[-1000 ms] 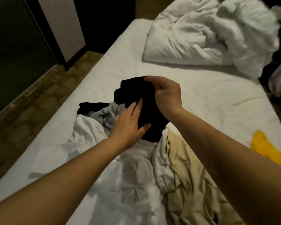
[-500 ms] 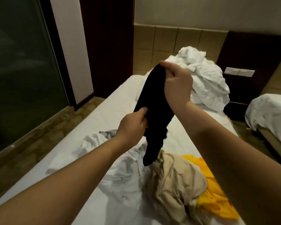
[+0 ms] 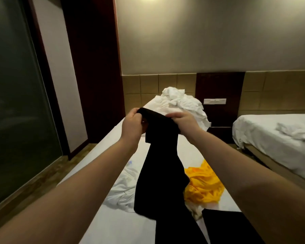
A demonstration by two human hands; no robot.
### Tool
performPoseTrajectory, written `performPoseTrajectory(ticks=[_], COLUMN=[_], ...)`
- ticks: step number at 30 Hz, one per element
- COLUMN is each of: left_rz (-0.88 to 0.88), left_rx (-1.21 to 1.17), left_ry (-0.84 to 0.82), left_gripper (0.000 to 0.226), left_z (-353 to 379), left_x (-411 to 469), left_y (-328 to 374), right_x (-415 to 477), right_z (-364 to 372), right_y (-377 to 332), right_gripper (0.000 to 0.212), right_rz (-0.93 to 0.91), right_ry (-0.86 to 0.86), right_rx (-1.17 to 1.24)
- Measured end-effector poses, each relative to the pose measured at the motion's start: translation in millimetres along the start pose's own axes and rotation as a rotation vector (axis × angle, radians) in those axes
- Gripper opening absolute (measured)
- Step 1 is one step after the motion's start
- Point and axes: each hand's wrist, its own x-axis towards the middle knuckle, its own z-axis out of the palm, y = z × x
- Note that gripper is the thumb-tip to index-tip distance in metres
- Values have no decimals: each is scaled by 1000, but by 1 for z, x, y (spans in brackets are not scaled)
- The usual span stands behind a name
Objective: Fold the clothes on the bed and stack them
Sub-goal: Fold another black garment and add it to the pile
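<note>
From my station I record both hands raised above the bed (image 3: 111, 224), each grasping the top edge of the black garment (image 3: 158, 173). The left hand (image 3: 132, 125) pinches one end of that edge, and the right hand (image 3: 185, 123) has its fingers curled over the other, the two close together. The garment hangs from them in a long limp drop and runs out of the bottom of the view. I cannot tell whether the dark panel (image 3: 224, 224) at lower right belongs to it. I judge the cloth light, soft and without stiffness, apt to sag and twist wherever unsupported, and neither slippery nor fragile. The sound hold is at the two ends of the top edge, drawn apart so it hangs flat. Below lie a crumpled white garment (image 3: 123, 189) to the left and a yellow garment (image 3: 202, 184) to the right, with a beige cloth (image 3: 196, 211) just beside the yellow. These would foul a flat lay; bare sheet shows beyond them. A heaped white duvet (image 3: 178, 104) sits at the head, and a second bed (image 3: 271, 131) stands well apart.
</note>
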Motion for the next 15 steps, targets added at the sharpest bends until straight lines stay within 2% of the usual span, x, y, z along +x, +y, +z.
performPoseTrajectory(ticks=[3,5,10,12,15], left_rz=[40,61,19,16,13], left_rx=[14,93,140,159,166], left_ry=[18,28,-5,-17,-26], left_gripper=[28,28,30,28,27], left_z=[0,-4,-12,-13,-17], left_x=[-11,-15,-20,-18,-8], left_y=[4,2,-12,-18,-24], right_x=[-24,-42,-77,-74,-62], right_z=[-1,5,29,35,44], right_y=[-2,-5,11,24,43], right_gripper=[26,27,37,44,33], right_rz=[64,77,-11,-9,30], right_ry=[-80,-129,-231,-245,-211], right_rx=[169,200,-56,-245,-456])
